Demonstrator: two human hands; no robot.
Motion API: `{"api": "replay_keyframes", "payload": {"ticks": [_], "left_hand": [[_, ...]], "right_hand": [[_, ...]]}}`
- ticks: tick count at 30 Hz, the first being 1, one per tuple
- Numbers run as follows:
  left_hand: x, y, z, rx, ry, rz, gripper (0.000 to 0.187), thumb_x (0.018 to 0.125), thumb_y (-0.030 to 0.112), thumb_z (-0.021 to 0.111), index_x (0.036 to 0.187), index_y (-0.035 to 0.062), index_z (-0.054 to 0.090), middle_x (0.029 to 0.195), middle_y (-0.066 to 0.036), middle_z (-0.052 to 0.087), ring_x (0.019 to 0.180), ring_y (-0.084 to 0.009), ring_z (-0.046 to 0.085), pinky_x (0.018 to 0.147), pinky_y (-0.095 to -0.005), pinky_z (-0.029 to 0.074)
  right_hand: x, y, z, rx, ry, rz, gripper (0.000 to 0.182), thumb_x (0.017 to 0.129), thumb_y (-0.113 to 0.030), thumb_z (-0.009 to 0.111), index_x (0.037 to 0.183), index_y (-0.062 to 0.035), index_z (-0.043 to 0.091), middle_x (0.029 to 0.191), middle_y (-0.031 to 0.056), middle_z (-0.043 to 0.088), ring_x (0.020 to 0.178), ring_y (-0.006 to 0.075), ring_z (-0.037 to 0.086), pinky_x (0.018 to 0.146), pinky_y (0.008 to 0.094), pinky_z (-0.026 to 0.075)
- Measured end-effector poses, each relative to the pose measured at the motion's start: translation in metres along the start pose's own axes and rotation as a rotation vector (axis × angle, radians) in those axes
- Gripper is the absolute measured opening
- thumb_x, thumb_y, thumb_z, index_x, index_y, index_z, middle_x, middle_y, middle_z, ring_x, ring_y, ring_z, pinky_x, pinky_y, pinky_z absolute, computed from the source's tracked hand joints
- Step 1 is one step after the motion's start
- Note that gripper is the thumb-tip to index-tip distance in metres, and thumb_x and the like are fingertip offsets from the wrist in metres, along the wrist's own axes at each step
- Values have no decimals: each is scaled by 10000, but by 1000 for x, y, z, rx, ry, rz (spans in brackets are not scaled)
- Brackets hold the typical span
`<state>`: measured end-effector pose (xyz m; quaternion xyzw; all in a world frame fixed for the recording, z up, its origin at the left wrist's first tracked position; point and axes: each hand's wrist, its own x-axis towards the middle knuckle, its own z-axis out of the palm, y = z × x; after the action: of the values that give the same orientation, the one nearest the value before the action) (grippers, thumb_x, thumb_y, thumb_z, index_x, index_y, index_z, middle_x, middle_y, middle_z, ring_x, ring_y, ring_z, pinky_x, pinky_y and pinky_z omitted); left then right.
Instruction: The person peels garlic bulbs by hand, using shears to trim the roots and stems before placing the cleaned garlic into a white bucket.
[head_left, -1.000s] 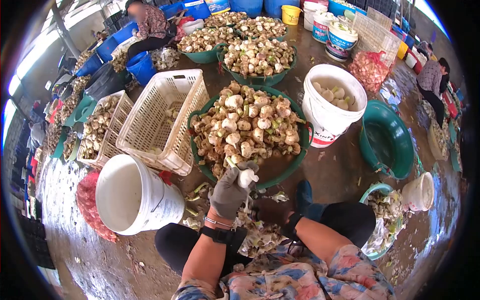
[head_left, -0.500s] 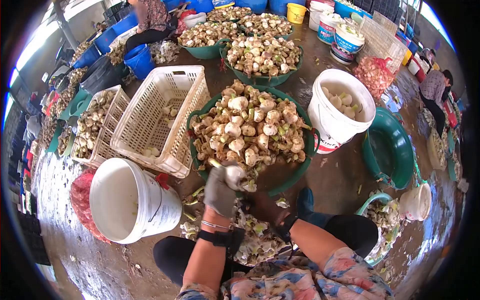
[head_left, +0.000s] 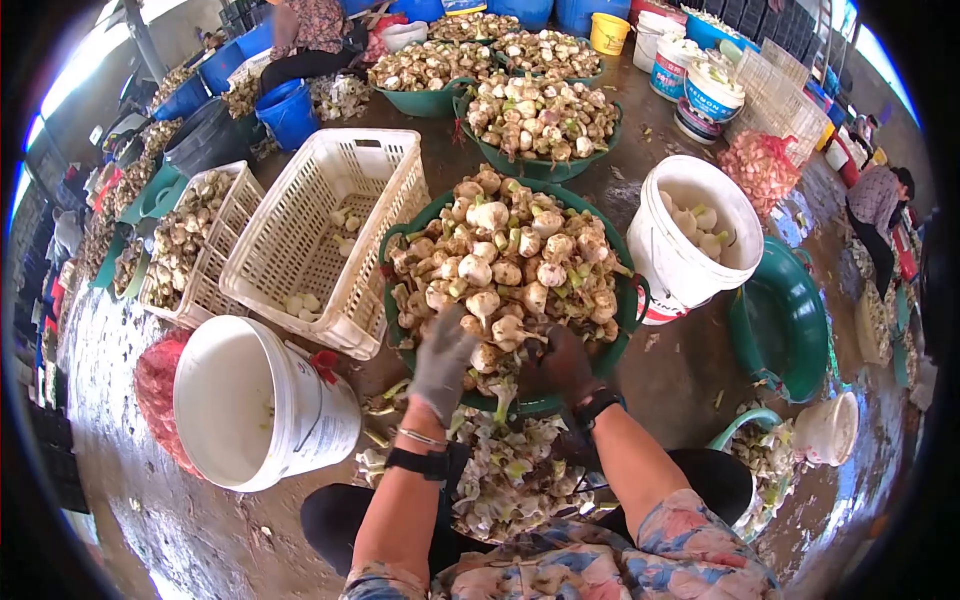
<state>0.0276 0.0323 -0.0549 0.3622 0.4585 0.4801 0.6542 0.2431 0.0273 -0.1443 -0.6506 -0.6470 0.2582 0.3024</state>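
Note:
A green basin (head_left: pixel 395 252) heaped with garlic bulbs (head_left: pixel 490 272), dirt-stained and with cut stems, stands in front of me. My left hand (head_left: pixel 444 362), in a light grey glove, reaches over the basin's near edge with its fingers stretched onto the bulbs. To its right, my right hand (head_left: pixel 562 368), in a dark glove, is at the near side of the heap, fingers curled beside a garlic bulb (head_left: pixel 510 333). Whatever lies inside those fingers is hidden. Between the hands, a bulb with its stem toward me sits at the rim. Peelings (head_left: pixel 520 465) lie below, between my legs.
On the left stand a white crate (head_left: pixel 270 235) with a few bulbs and a white bucket (head_left: pixel 325 425). A bucket of trimmed bulbs (head_left: pixel 655 235) and a green tub (head_left: pixel 782 320) stand right. More heaped basins (head_left: pixel 540 165) are behind. Other people (head_left: pixel 305 30) sit farther off.
My left hand has let go of the whitish garlic bulb it held and moved forward onto the heap. My right hand has come forward and right, up to the bulbs. The view has shifted slightly.

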Motion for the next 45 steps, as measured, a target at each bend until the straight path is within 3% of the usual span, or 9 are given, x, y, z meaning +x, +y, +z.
{"api": "replay_keyframes", "payload": {"ticks": [2, 12, 23, 25, 29, 38, 39, 42, 45], "left_hand": [[5, -42, 5, 571, -156, 276, 720, 794, 110, 663, 1406, 14, 296, 1357, -133, 417, 1255, -229, 398, 1033, -330, 324], [-71, -12, 30, 755, -306, 239, 723, 714, 112, 759, 1322, 13, 379, 1234, -125, 519, 1117, -189, 505, 965, -312, 393], [-107, -28, 13, 303, -312, 94, 604, 767, 81, 704, 1285, -1, 404, 1129, -94, 535, 983, -148, 527, 850, -272, 450], [-113, -27, 10, 150, -311, 88, 518, 802, 111, 685, 1248, 4, 443, 1077, -76, 550, 932, -145, 544, 795, -266, 472], [-120, -19, 5, -297, -330, -246, 361, 895, 299, 576, 1126, 27, 522, 925, -54, 578, 784, -127, 530, 639, -241, 424], [-123, -21, 20, 115, -192, 120, 514, 911, 491, 501, 1091, 14, 564, 799, -14, 596, 634, -89, 509, 537, -213, 398], [-122, -19, 17, 22, -191, 23, 469, 933, 453, 473, 1064, 9, 553, 793, -23, 564, 672, -107, 496, 590, -231, 395], [-121, -7, 13, -19, -228, -58, 494, 973, 460, 362, 997, 5, 552, 767, -45, 558, 675, -137, 490, 626, -246, 394], [-95, -29, -4, -193, -239, -163, 555, 919, 566, 403, 1078, 70, 596, 839, -50, 644, 686, -184, 592, 567, -298, 455]], "right_hand": [[-10, -26, -30, 215, 6, 17, 326, 766, -104, 635, 1080, -20, 613, 882, 187, 642, 784, 352, 618, 661, 425, 499], [-66, -73, -39, 580, -25, 155, 275, 835, -231, 651, 991, -5, 646, 864, 79, 660, 733, 130, 568, 673, 308, 458], [-91, -56, -32, 609, -300, -78, 199, 884, -150, 533, 986, -18, 641, 918, 45, 639, 837, 116, 584, 752, 267, 463], [-89, -45, -29, 111, -283, -427, 218, 883, -134, 503, 1020, -15, 623, 956, 80, 636, 882, 160, 597, 790, 274, 464], [-106, 1, 2, -188, -238, -227, 231, 889, -124, 488, 1049, -11, 611, 993, 114, 641, 916, 203, 608, 822, 285, 468], [-114, -92, -39, 198, -190, 48, 266, 919, -200, 482, 1097, -48, 609, 1009, 98, 651, 922, 176, 622, 786, 310, 490], [-105, -70, -14, 911, -184, 320, 257, 919, -197, 508, 1075, -26, 619, 973, 88, 652, 886, 144, 616, 747, 294, 487], [-109, -72, -3, 1294, -99, 136, 243, 913, -192, 542, 1046, -6, 626, 940, 57, 647, 845, 128, 600, 747, 282, 480], [-124, -104, -41, 772, -235, 83, 215, 911, -163, 547, 1051, -21, 628, 926, 27, 640, 825, 110, 584, 734, 262, 473]]}}
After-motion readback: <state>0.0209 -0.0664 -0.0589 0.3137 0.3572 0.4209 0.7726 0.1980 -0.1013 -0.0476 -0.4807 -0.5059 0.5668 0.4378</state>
